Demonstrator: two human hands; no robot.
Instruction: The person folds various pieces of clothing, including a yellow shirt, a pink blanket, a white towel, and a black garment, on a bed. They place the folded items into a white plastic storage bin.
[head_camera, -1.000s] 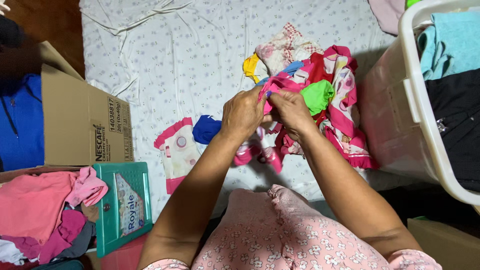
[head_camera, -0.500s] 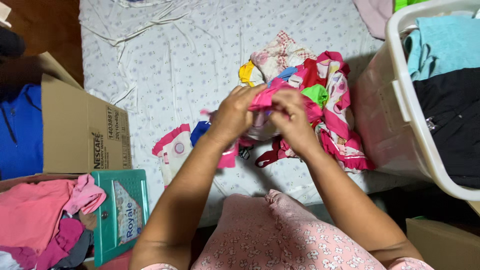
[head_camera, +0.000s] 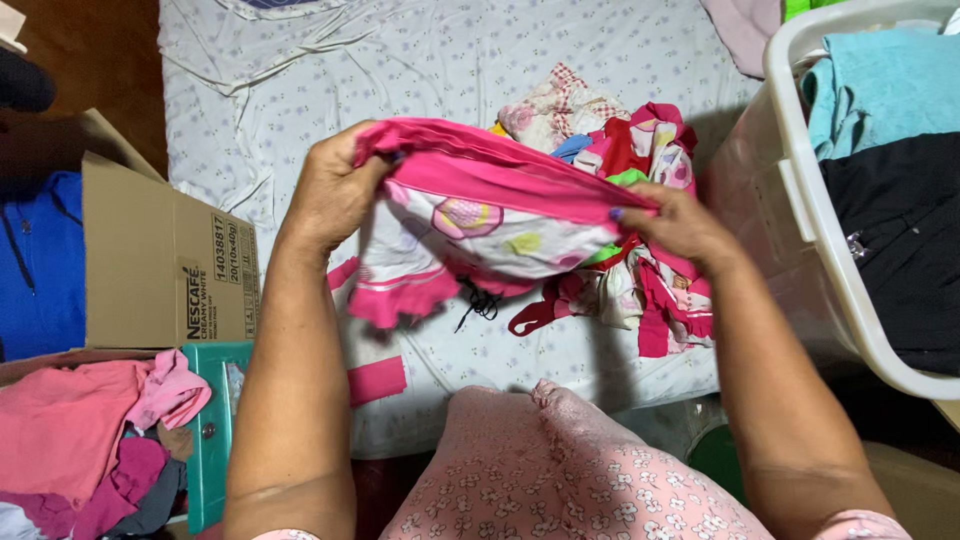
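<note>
I hold a small pink and white printed garment (head_camera: 480, 215) stretched out between both hands above the bed. My left hand (head_camera: 335, 190) grips its pink waistband at the left end. My right hand (head_camera: 680, 225) pinches the same band at the right end. The garment hangs open, its pink ruffled hem drooping at the lower left. Just behind it lies a heap of small colourful clothes (head_camera: 625, 150), mostly pink, red, green and yellow. A flat pink and white piece (head_camera: 375, 375) lies on the sheet beneath my left arm, mostly hidden.
A white flowered bed sheet (head_camera: 350, 70) covers the bed. A white laundry basket (head_camera: 800, 200) with teal and black clothes stands at the right. A cardboard box (head_camera: 160, 250), a teal crate (head_camera: 215, 430) and a pile of pink clothes (head_camera: 80, 420) sit at the left.
My hands were close together working at the garment by the pile. They have pulled apart, left hand going left and right hand right, spreading the pink garment open.
</note>
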